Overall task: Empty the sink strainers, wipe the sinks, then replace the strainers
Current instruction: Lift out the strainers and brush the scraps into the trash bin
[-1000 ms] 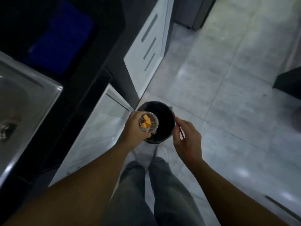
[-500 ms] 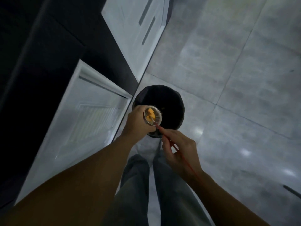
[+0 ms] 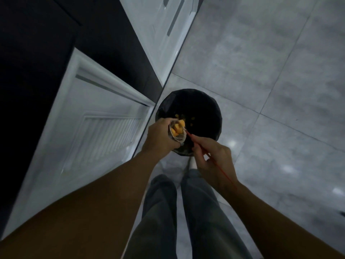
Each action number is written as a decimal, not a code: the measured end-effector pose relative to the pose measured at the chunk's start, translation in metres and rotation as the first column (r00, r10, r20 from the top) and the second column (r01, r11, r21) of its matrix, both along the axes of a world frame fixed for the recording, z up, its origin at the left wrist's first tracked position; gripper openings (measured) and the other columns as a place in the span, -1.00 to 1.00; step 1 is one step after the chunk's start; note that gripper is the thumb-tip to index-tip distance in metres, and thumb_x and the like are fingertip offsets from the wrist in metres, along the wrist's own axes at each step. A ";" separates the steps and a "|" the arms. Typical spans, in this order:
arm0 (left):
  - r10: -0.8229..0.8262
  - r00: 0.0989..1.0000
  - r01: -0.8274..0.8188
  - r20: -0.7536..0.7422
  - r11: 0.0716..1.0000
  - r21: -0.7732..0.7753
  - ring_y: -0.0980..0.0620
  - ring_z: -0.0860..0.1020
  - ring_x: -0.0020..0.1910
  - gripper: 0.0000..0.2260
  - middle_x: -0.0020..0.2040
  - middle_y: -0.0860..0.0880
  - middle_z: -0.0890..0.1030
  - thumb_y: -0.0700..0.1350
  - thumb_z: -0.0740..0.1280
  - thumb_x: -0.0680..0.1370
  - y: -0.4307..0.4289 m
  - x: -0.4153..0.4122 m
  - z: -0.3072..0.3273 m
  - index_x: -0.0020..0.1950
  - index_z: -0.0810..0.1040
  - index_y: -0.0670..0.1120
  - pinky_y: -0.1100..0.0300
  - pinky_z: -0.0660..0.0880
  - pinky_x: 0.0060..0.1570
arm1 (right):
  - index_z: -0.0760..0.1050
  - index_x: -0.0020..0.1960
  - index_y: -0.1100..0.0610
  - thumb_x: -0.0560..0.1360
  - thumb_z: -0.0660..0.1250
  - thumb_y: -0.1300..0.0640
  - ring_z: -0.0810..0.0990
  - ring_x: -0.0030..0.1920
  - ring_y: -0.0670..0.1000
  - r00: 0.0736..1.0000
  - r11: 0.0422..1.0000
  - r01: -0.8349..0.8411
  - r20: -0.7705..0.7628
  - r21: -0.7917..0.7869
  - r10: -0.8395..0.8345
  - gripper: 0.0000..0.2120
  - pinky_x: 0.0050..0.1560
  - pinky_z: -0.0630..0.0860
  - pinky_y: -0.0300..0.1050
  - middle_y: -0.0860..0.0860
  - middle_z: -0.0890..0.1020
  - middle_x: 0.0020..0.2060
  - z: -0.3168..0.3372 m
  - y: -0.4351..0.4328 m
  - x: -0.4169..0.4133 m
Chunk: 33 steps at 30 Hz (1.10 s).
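Observation:
My left hand (image 3: 158, 137) grips a small metal sink strainer (image 3: 177, 133), tilted over a black-lined trash bin (image 3: 203, 116) on the floor. Orange food scraps (image 3: 178, 127) sit in the strainer, and a few orange bits (image 3: 192, 121) lie or fall inside the bin. My right hand (image 3: 214, 157) holds a thin red stick (image 3: 209, 157) whose tip touches the strainer's rim. The sinks are out of view.
A white cabinet door (image 3: 97, 131) with louvred slats stands open to the left of the bin. White drawers with bar handles (image 3: 173, 17) lie farther back. Grey tiled floor (image 3: 270, 81) spreads to the right. My legs in grey trousers (image 3: 186, 212) are below.
The view dropped away from the sink toward the bin. My right hand brought the red stick to the strainer, and orange bits now show in the bin.

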<state>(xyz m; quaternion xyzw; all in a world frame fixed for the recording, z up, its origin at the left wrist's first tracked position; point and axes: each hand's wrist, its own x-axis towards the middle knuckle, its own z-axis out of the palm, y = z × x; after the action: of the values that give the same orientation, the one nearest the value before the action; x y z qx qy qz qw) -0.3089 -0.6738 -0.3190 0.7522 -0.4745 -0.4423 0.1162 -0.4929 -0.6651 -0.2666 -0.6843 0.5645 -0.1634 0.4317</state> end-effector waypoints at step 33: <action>-0.007 1.000 0.007 0.018 1.000 -0.020 -0.06 0.56 0.19 -0.30 0.22 -0.08 0.57 -0.18 0.64 0.22 0.007 -0.001 0.003 0.34 0.54 -0.11 0.07 0.58 0.16 | 0.63 0.18 0.06 0.56 0.23 0.08 0.66 -0.06 -0.19 0.990 0.999 0.033 0.136 0.003 -0.033 -0.72 0.00 0.57 -0.38 -0.16 0.68 -0.04 -0.006 0.021 0.007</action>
<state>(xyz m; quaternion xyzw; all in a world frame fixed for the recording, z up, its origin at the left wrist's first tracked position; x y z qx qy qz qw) -0.3099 -0.6670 -0.3158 0.7532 -0.4826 -0.4311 0.1178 -0.4862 -0.6441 -0.2726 -0.6620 0.5452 -0.2164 0.4666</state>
